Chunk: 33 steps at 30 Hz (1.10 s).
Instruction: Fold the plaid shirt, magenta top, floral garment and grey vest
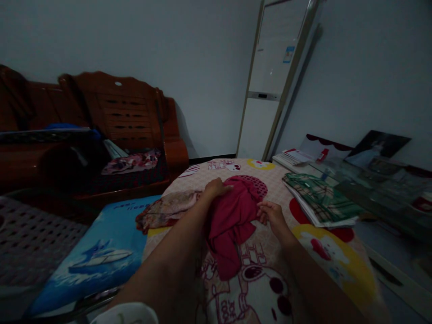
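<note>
A crumpled magenta garment (232,211) lies on a bed-like surface covered with a cartoon-print sheet (270,288). At its upper left edge, my left hand (216,186) is closed on the cloth, with the thumb pointing right. My right hand (270,213) is at the garment's right edge, its fingers curled together on the fabric; the exact pinch is dim. One sleeve-like part of the garment hangs down toward me. Beside my left forearm lies a patterned, floral-looking cloth (168,209), partly hidden by that arm.
To the right lies a folded green plaid cloth (317,198) on white fabric, next to a glass-topped cabinet (367,189). A wooden sofa (124,117) stands at the back left. A blue printed board or mat (111,243) is on the left. A tall white air conditioner (266,85) stands behind.
</note>
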Motion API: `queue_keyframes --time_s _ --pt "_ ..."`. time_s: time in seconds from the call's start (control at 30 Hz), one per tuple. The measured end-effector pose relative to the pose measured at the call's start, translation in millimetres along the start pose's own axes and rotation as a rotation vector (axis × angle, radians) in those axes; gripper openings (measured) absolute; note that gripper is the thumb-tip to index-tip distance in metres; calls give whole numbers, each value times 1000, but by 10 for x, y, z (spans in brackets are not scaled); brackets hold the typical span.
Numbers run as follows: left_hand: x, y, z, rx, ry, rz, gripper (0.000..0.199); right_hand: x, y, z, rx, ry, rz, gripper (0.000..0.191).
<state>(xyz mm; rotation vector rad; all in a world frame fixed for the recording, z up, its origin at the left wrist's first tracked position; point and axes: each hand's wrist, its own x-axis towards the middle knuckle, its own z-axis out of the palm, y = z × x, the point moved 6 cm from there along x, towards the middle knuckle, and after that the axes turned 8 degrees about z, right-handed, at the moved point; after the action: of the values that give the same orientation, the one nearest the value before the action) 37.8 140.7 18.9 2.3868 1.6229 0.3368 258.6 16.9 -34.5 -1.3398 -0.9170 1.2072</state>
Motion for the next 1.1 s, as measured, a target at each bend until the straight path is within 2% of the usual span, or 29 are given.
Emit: queue_keyframes --time_s 0.07,0.13,0.2,0.23,0.3,0.4,0.47,0.53,0.6,0.67,0.7,0.73,0.83,0.93,1.0,1.03,1.1 --pt "40 171 170 60 -85 57 54 12 74 -92 54 53 -1 24" --pt "18 296 183 72 -54 133 39 8 108 -141 80 75 -5 24" --pt "-54 299 -35 34 112 177 33 -3 109 -161 99 76 -9 24" --pt "-115 239 -231 -1 242 186 33 -10 102 -164 109 72 -10 24" --pt "-263 -25 -653 -49 420 128 33 -19 80 -168 124 71 -16 25" --pt "-550 -595 -1246 -36 607 -56 34 -21 33 -206 111 129 -32 27" --pt "-773 -950 -1498 14 714 -225 35 -16 -14 -253 95 188 -61 27" --pt "-958 -1200 -1560 28 766 -392 37 -12 -61 -302 86 232 -103 28" --pt "-1046 -1284 -1478 48 783 -477 43 -10 -85 -350 78 263 -136 28" --pt "-1002 -1208 -1302 101 744 -459 51 -7 -67 -390 56 289 -133 28" --pt "-929 -1121 -1183 135 688 -412 54 -5 -50 -406 39 301 -123 27" --pt "-826 -1006 -1036 161 593 -332 54 -3 -33 -420 18 313 -113 27" --pt "-522 -547 -462 207 178 35 53 4 -17 -465 -42 358 -94 27" --pt "-429 -273 -76 229 17 154 45 9 -74 -556 -88 422 -116 27" --pt "-404 -246 19 242 -19 136 30 8 -135 -646 -129 468 -159 27" --pt "-388 -277 0 240 -10 105 25 7 -157 -695 -147 487 -180 27" --pt "-348 -409 -177 205 91 0 24 13 -173 -787 -158 513 -204 26"
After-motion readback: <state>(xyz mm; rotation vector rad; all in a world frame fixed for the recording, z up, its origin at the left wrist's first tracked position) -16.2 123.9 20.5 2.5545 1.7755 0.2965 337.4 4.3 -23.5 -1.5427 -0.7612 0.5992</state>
